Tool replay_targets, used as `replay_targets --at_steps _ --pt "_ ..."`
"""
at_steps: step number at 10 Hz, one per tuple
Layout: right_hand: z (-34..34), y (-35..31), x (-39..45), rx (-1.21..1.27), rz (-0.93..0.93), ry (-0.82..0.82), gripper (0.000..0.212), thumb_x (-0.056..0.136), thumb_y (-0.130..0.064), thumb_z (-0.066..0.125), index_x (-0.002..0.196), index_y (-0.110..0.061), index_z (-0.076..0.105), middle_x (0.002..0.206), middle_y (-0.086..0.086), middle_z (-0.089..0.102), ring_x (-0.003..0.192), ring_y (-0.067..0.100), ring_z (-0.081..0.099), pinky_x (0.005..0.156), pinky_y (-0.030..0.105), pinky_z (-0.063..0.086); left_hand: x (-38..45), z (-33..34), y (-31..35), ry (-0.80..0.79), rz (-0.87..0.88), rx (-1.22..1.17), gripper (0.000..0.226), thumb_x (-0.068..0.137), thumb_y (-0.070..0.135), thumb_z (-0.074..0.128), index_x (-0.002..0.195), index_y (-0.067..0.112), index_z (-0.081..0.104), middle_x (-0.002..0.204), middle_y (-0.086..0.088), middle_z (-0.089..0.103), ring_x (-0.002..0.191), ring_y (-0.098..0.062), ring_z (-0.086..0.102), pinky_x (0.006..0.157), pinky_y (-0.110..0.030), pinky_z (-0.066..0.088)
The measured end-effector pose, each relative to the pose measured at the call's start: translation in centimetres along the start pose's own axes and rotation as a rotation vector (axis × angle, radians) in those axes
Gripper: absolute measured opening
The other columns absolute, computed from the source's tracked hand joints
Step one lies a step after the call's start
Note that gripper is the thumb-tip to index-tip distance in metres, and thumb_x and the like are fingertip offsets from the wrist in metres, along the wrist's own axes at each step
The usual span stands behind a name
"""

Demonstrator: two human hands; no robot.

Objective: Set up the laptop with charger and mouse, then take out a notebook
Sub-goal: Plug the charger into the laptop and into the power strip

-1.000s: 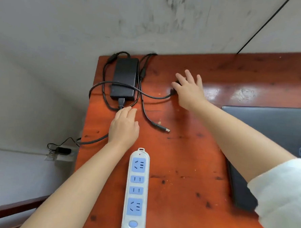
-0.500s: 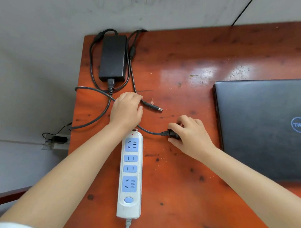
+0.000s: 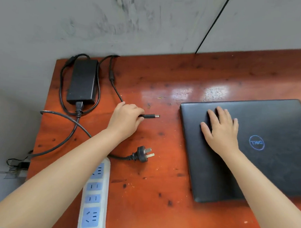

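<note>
A closed black laptop (image 3: 266, 165) lies at the right of the wooden desk. My right hand (image 3: 220, 130) rests flat on its lid, fingers spread. My left hand (image 3: 126, 119) grips the charger's thin cable just behind the barrel connector (image 3: 152, 116), whose tip points toward the laptop. The black charger brick (image 3: 83, 80) sits at the desk's far left corner with its cables looped around it. The three-pin mains plug (image 3: 143, 154) lies loose on the desk, prongs facing right, beside my left forearm. No mouse or notebook is in view.
A white power strip (image 3: 94, 198) with blue sockets lies near the front edge, partly under my left forearm. The red-brown desk (image 3: 159, 193) butts against a grey wall. A wall socket with a small plug (image 3: 19, 165) sits low at the left, off the desk.
My right hand let go of the mains plug and moved onto the laptop lid. My left hand shifted right along the thin cable and now holds it at the barrel connector.
</note>
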State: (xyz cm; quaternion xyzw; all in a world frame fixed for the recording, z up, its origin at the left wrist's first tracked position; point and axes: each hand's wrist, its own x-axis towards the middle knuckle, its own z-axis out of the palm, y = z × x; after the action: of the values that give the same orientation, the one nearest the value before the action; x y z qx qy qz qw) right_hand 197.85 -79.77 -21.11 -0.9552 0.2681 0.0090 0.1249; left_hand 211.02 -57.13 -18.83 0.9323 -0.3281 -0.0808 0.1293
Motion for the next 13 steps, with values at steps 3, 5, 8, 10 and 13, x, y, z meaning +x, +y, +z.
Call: replay_targets --at_steps 3,5,8,10,13 --pt "0.4 1.0 0.5 -0.024 0.0 -0.021 0.052 0.092 -0.035 0.044 0.139 -0.017 0.034 0.155 0.008 0.023 0.144 0.026 0.013 0.115 0.051 0.005 4.7 2.4 5.7 -0.061 0.049 -0.129 0.023 0.093 0.017 0.053 0.107 0.006 0.068 0.105 -0.018 0.065 0.103 -0.032 0.054 0.084 -0.038 0.041" --pt "0.6 0.9 0.6 -0.041 0.014 -0.024 0.051 0.092 -0.035 0.045 0.139 -0.017 0.035 0.154 0.008 0.023 0.144 0.026 0.013 0.115 0.051 0.005 4.2 3.2 4.5 -0.035 -0.031 -0.26 0.022 0.09 0.016 0.058 0.108 0.008 0.069 0.104 -0.016 0.067 0.103 -0.032 0.056 0.085 -0.035 0.043" --pt "0.6 0.7 0.6 -0.051 0.033 -0.017 0.05 0.092 -0.033 0.046 0.138 -0.017 0.035 0.154 0.009 0.024 0.143 0.027 0.014 0.115 0.052 0.006 4.5 4.5 4.0 0.0 0.008 -0.248 0.024 0.091 0.017 0.058 0.111 0.01 0.067 0.109 -0.014 0.066 0.107 -0.029 0.054 0.09 -0.034 0.039" --pt "0.3 0.5 0.6 -0.044 0.039 -0.015 0.063 0.082 -0.044 0.029 0.138 -0.017 0.037 0.153 0.009 0.026 0.143 0.027 0.015 0.115 0.052 0.006 4.2 4.6 3.8 0.013 0.07 -0.231 0.025 0.092 0.018 0.055 0.114 0.01 0.066 0.11 -0.013 0.065 0.106 -0.029 0.053 0.091 -0.033 0.036" --pt "0.4 0.6 0.6 -0.047 0.044 -0.015 0.064 0.08 -0.045 0.029 0.137 -0.018 0.038 0.153 0.008 0.027 0.143 0.026 0.016 0.115 0.051 0.006 4.1 4.1 4.0 0.143 0.202 -0.251 0.013 0.077 -0.001 0.07 0.089 -0.003 0.074 0.079 -0.024 0.069 0.078 -0.038 0.063 0.077 -0.042 0.048"
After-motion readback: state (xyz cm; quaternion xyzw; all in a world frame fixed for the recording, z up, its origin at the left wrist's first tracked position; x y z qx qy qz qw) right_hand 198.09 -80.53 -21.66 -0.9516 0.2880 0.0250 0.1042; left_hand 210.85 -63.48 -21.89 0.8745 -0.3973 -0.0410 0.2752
